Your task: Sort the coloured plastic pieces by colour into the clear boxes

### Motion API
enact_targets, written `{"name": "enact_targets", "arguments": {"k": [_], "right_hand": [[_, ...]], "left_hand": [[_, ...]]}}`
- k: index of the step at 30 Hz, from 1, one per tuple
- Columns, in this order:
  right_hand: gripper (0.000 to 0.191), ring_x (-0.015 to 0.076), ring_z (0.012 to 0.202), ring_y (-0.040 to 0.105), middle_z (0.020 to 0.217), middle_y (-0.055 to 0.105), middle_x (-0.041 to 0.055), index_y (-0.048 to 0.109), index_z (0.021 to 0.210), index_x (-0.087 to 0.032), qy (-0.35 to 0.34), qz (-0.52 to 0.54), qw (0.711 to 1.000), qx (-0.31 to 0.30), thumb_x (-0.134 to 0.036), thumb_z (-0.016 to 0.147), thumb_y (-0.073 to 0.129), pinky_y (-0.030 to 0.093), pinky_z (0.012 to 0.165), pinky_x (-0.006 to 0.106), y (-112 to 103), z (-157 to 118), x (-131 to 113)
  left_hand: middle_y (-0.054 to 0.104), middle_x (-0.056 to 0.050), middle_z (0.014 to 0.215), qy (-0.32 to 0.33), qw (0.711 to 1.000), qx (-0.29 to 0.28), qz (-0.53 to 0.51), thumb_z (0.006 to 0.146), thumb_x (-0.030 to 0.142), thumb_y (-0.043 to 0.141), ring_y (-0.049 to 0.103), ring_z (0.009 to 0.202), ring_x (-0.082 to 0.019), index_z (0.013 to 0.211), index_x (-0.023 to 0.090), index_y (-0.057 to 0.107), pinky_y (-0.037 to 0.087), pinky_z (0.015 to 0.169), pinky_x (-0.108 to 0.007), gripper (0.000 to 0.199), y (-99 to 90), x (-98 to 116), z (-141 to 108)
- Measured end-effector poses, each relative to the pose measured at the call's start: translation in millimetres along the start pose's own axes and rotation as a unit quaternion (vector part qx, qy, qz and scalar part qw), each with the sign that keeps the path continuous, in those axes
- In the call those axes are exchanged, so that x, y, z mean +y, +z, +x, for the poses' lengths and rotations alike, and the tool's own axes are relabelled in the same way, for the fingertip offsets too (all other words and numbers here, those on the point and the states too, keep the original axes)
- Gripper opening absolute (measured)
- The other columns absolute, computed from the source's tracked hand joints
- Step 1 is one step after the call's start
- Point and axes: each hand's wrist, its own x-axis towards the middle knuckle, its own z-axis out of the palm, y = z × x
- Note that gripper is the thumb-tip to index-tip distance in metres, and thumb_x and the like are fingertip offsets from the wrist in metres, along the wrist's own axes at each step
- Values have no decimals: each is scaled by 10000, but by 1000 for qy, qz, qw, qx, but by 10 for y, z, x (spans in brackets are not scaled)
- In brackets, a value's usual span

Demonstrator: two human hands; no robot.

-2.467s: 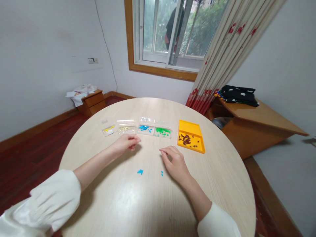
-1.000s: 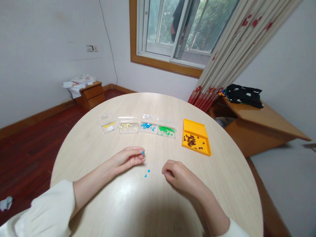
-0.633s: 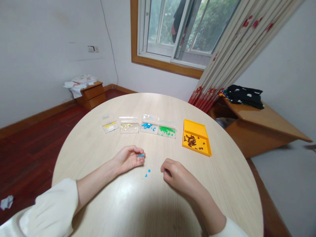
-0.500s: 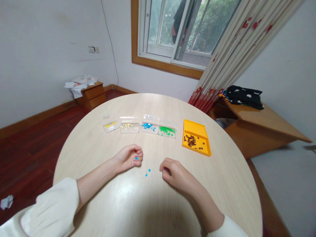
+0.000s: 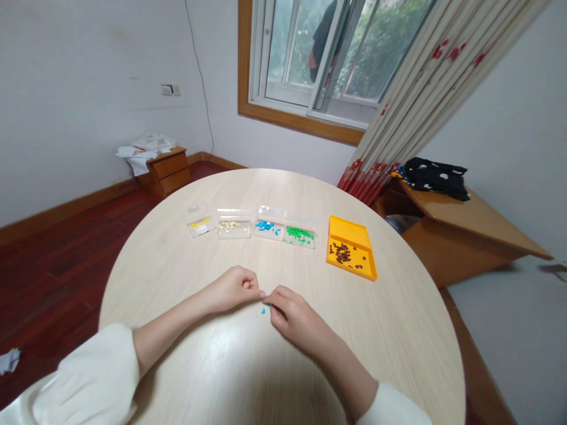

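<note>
Closed is how my left grip is reading: my left hand (image 5: 237, 288) is curling its fingers inward near the centre of the frame, and its knuckles are hiding whatever may be inside. My right hand (image 5: 295, 316) is reaching in from the lower right, and its fingertips are meeting those of my left. A partly covered blue piece (image 5: 268, 304) is showing at my right fingertips; whether that grip is closing on it, I cannot tell. A small blue piece (image 5: 263, 311) is lying just below, on the pale round worktop (image 5: 217, 372).

Above my hands, four clear containers are standing open in a row. From left to right, the first (image 5: 194, 235) is holding yellow pieces (image 5: 199, 223), the second (image 5: 234, 237) cream pieces (image 5: 228, 226), the third (image 5: 268, 238) blue pieces (image 5: 266, 226) and the fourth (image 5: 300, 245) green pieces (image 5: 299, 234). An orange box (image 5: 349, 230) is lying open right of centre, with dark brown pieces (image 5: 342, 253) occupying its lower half. Black cloth (image 5: 436, 177) with white spots is resting on wooden furniture (image 5: 469, 218) at the right, and a patterned curtain (image 5: 416, 82) is hanging at the upper right.
</note>
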Motion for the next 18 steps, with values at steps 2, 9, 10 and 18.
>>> {"name": "enact_targets", "arguments": {"k": [2,9,10,18], "right_hand": [[260,149,811,569,830,592,53,644,898,-154,8,-8,1000,-8,-11,771,469,466,745,263,4,1,4],[257,145,801,577,822,597,48,643,883,-147,25,-22,999,10,5,750,484,470,729,259,-26,-11,79],[257,143,797,577,819,595,43,642,878,-155,27,-20,999,11,4,750,484,470,727,258,-29,-12,85],[233,141,801,574,832,590,45,647,885,-163,40,-17,999,3,-22,789,488,471,730,264,-52,-12,74]], "left_hand": [[350,73,461,-4,998,-23,54,674,340,611,291,458,-73,608,138,591,179,446,-211,214,18,1,-26],[457,55,471,51,989,-28,133,668,278,654,395,454,-110,808,164,685,255,500,-217,184,150,-18,-91],[483,44,475,59,989,-25,137,683,258,637,412,455,-117,805,169,686,263,506,-219,158,172,-20,-99],[585,-11,588,77,989,-15,129,758,223,534,503,559,-139,730,176,657,304,554,-230,134,232,-6,-128]]}}
